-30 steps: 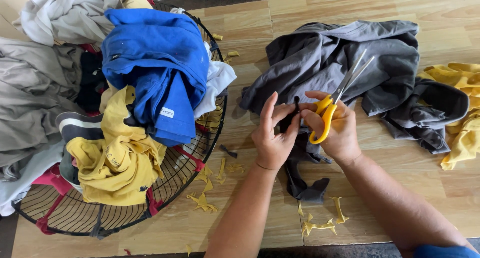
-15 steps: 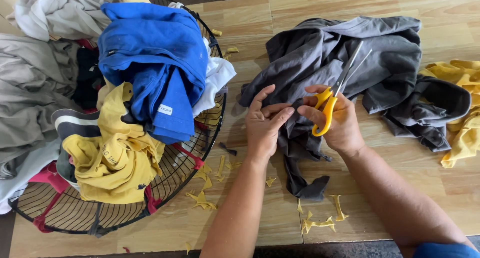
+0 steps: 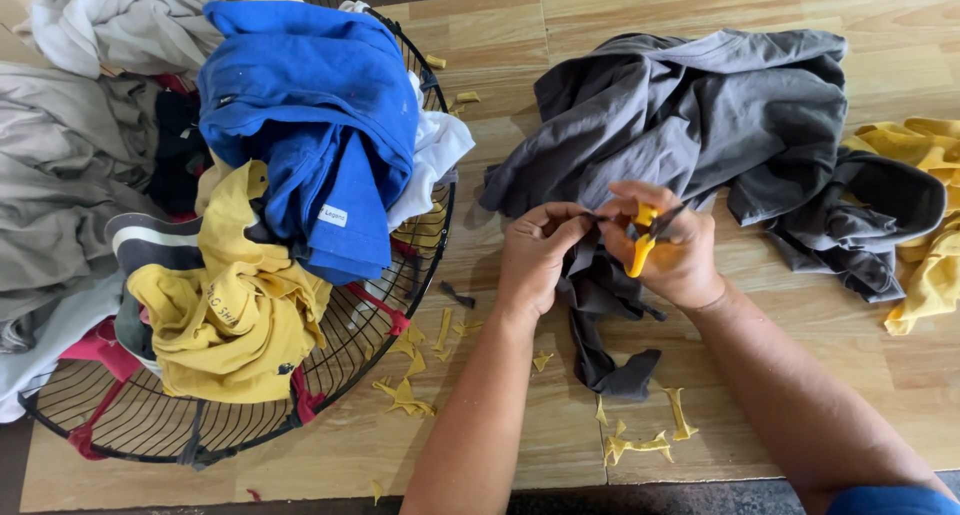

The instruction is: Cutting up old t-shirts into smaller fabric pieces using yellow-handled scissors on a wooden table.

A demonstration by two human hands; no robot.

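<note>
My right hand [image 3: 668, 247] grips yellow-handled scissors [image 3: 644, 235], blades pointing left into a fold of the dark grey garment [image 3: 700, 115] spread on the wooden floor. My left hand [image 3: 535, 255] pinches a narrow edge of that same grey cloth right beside the blades. A dark strip of the fabric [image 3: 605, 345] hangs down below both hands toward me.
A round black wire basket [image 3: 330, 375] at left holds a blue shirt [image 3: 300, 125], a yellow shirt [image 3: 220, 305], grey and white clothes. Another yellow garment [image 3: 925, 225] lies at right. Yellow cloth scraps [image 3: 640, 440] litter the floor near me.
The scissors have swung from pointing up and away to pointing left at the cloth edge. My left hand's fingers have closed from spread to pinching the grey fabric.
</note>
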